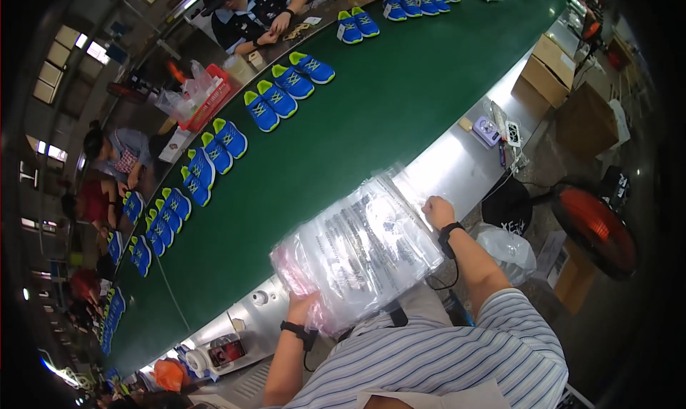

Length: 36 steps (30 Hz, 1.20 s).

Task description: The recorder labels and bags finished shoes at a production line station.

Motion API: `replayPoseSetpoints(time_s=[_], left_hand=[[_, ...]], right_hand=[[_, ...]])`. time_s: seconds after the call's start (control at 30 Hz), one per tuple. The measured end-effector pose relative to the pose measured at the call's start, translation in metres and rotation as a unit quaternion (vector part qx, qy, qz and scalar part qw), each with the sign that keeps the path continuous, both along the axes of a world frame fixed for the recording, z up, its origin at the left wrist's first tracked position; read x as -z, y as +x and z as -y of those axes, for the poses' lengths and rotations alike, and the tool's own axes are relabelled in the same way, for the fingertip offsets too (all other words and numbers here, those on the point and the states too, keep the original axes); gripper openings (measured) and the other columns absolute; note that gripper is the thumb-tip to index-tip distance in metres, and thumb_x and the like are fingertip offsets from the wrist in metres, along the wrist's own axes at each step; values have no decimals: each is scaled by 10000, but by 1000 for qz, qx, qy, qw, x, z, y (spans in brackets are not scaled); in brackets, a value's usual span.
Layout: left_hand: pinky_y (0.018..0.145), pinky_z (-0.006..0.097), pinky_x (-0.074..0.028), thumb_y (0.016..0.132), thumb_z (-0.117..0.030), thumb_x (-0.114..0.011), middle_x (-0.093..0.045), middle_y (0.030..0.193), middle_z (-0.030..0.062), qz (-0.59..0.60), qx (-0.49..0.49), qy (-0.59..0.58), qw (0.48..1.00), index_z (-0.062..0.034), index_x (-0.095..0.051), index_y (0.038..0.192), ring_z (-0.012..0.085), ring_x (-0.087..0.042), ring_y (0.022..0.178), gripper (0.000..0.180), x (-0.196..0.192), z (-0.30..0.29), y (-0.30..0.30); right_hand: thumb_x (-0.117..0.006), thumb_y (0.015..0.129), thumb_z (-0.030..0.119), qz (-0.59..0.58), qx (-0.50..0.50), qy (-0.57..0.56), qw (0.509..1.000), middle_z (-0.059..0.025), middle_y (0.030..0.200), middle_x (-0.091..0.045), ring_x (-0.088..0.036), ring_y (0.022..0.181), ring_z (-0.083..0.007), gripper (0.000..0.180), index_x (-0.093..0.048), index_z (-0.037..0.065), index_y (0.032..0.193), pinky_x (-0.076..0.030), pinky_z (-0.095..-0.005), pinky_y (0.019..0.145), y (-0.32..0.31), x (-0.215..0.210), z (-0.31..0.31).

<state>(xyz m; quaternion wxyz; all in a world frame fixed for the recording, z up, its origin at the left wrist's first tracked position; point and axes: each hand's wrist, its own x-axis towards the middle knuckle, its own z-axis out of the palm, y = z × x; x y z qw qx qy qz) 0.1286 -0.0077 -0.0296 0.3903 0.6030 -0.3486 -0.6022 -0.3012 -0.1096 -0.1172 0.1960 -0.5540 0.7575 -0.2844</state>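
A thick stack of clear plastic bags [361, 248] with dark print lies across the metal edge of the table, in front of my striped shirt. My left hand [304, 307] grips the stack's near lower corner. At the far right corner my right hand [437, 212] is closed on the stack's edge. Both wrists wear black bands. Beyond the stack runs a green conveyor belt [343, 137] carrying pairs of blue shoes with green heels [277, 98].
Other people sit along the belt's far side, handling shoes. A red basket [207, 98] with bags stands at the far edge. Small devices [493, 130] lie on the metal ledge. Cardboard boxes [550, 70] and a red fan [597, 227] stand to my right.
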Motion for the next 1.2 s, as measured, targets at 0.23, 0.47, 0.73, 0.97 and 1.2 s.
replayPoseSetpoints(time_s=[0.23,0.47,0.73,0.97,1.2], left_hand=[[664,273,-475,756,-128,-648,-583,899,75,11,-58,66,996,44,-517,1057,160,-572,754,371,15,-1,14],[633,246,-454,817,-257,-612,-582,799,29,11,-104,93,990,13,-572,905,130,-558,697,287,5,-5,16],[697,294,-495,847,-133,-547,-594,934,66,-155,-40,61,985,4,-516,1058,170,-580,828,253,-7,-12,16],[823,333,-495,721,90,-594,-579,1030,103,-217,-36,-20,975,-2,-444,1163,216,-580,929,476,10,-9,9],[762,296,-484,701,76,-588,-570,1009,90,-119,-71,-125,982,11,-450,1149,190,-577,873,474,26,-13,3]], right_hand=[[-637,792,178,345,-53,-25,937,25,597,-478,-426,563,-91,175,-563,50,696,-369,-245,549,-44,-55,7],[-591,809,112,524,-41,69,848,15,767,-504,-481,670,-76,103,-497,75,831,-404,-223,595,-46,-141,7],[-646,739,53,446,-10,56,893,-50,827,-585,-527,692,-103,412,-516,11,1128,-435,-228,644,-5,-186,-8],[-596,657,49,-47,-339,33,939,-250,947,-568,-555,889,-391,462,-490,-53,1095,-449,-421,796,132,-213,-51],[-628,750,265,-52,-388,108,914,-313,1093,-457,-563,870,-393,596,-388,-90,1164,-484,-405,727,274,-187,-91]])
